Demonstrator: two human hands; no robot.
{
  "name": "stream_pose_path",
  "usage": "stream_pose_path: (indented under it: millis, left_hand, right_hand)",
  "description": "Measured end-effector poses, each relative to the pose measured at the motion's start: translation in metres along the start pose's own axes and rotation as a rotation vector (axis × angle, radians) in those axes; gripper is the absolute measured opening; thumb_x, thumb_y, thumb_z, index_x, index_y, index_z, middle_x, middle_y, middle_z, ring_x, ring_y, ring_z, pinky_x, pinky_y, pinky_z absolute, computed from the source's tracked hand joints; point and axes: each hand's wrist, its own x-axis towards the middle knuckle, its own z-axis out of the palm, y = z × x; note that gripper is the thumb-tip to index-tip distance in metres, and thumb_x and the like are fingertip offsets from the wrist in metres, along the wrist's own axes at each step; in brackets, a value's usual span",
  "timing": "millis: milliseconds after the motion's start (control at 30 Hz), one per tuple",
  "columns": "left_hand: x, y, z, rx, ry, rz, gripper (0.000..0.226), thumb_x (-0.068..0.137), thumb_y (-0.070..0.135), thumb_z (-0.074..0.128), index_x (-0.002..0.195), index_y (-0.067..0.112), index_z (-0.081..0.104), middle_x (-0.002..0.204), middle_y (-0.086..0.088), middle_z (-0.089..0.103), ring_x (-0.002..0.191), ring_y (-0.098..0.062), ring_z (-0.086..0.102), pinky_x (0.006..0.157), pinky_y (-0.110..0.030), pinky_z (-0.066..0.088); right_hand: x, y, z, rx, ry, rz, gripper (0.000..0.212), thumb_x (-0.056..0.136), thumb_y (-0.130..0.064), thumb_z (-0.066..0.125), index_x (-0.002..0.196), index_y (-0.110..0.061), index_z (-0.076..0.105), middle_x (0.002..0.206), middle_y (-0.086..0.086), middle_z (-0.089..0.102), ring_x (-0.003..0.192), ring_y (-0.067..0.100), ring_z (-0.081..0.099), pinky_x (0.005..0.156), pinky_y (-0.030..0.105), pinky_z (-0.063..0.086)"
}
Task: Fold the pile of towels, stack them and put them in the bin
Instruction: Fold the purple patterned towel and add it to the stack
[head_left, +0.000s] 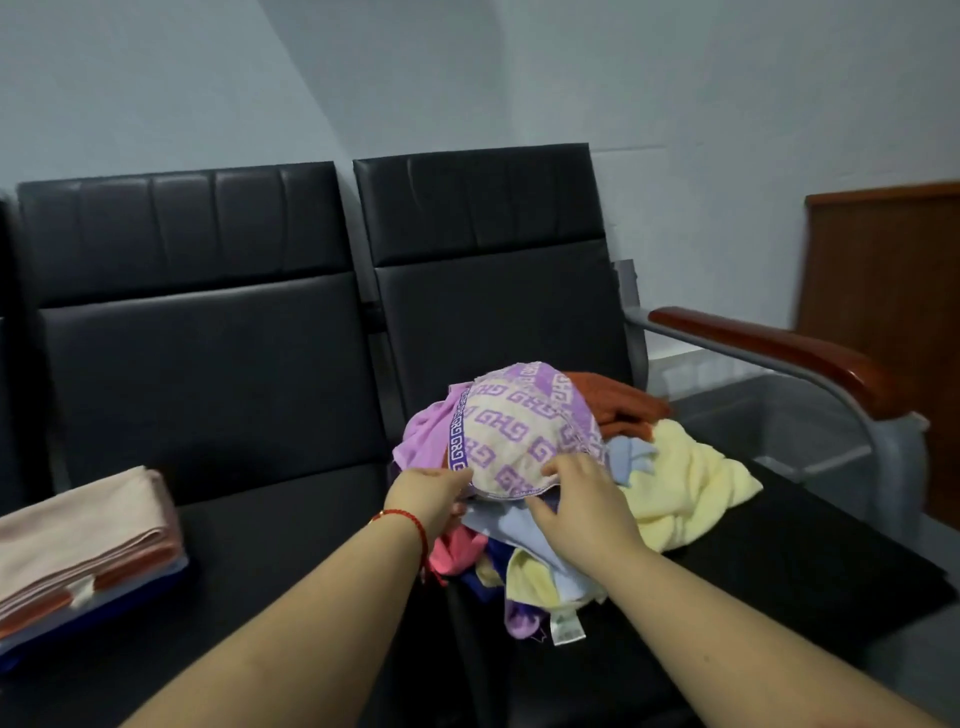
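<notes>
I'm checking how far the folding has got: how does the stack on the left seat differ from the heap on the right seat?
The stack lies flat in neat folded layers; the heap is crumpled and mounded. No hand touches the stack, while the left hand and right hand both grip the heap's purple patterned towel. The stack shows pink on top; the heap mixes purple, yellow, orange and blue. Both rest on black seats.
</notes>
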Motion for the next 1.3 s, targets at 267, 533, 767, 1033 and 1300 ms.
stream_pose_path:
  millis: [267, 533, 767, 1033, 1300]
  left_hand:
    - [-0.01, 0.017, 0.005, -0.117, -0.087, 0.092, 0.027, 0.09, -0.007, 0.046, 0.078, 0.005, 0.067, 0.052, -0.002, 0.047, 0.046, -0.013, 0.04, 0.053, -0.023, 0.042]
    - [-0.037, 0.054, -0.027, -0.058, -0.043, 0.392, 0.024, 0.089, -0.004, 0.055, 0.091, 0.012, 0.072, 0.075, -0.003, 0.065, 0.059, -0.005, 0.055, 0.065, -0.014, 0.05]
    - [-0.073, 0.112, -0.071, -0.083, 0.097, 0.61, 0.024, 0.092, 0.004, 0.056, 0.103, 0.019, 0.07, 0.096, 0.002, 0.07, 0.09, -0.009, 0.064, 0.087, -0.022, 0.05]
    - [-0.138, 0.141, -0.155, -0.086, 0.317, 0.721, 0.022, 0.091, 0.01, 0.057, 0.107, 0.017, 0.071, 0.098, 0.003, 0.07, 0.087, -0.007, 0.064, 0.086, -0.021, 0.051]
    - [-0.213, 0.127, -0.232, -0.07, 0.376, 0.689, 0.018, 0.088, 0.009, 0.063, 0.103, 0.014, 0.071, 0.079, 0.001, 0.067, 0.065, -0.006, 0.059, 0.068, -0.015, 0.053]
  right_hand:
    - [0.016, -0.002, 0.001, -0.111, 0.062, 0.072, 0.044, 0.093, -0.003, 0.037, 0.136, -0.013, 0.039, 0.132, 0.009, 0.045, 0.115, 0.029, 0.051, 0.084, 0.034, 0.041]
    - [0.022, -0.017, -0.058, -0.312, 0.305, 0.025, 0.025, 0.096, -0.012, 0.039, 0.117, -0.014, 0.052, 0.118, 0.005, 0.057, 0.111, 0.025, 0.052, 0.088, 0.034, 0.039]
    - [0.015, -0.06, -0.122, -0.34, 0.328, -0.049, 0.023, 0.094, -0.007, 0.037, 0.112, -0.009, 0.05, 0.116, 0.01, 0.056, 0.109, 0.03, 0.051, 0.081, 0.036, 0.036]
    - [-0.023, -0.16, -0.142, 0.203, 0.23, -0.175, 0.03, 0.097, -0.018, 0.032, 0.067, -0.014, 0.03, 0.066, 0.003, 0.038, 0.066, 0.027, 0.037, 0.049, 0.034, 0.019]
    - [-0.058, -0.221, -0.129, 0.321, 0.007, -0.339, 0.027, 0.092, -0.019, 0.044, 0.066, -0.011, 0.042, 0.064, 0.005, 0.042, 0.064, 0.02, 0.037, 0.054, 0.033, 0.025]
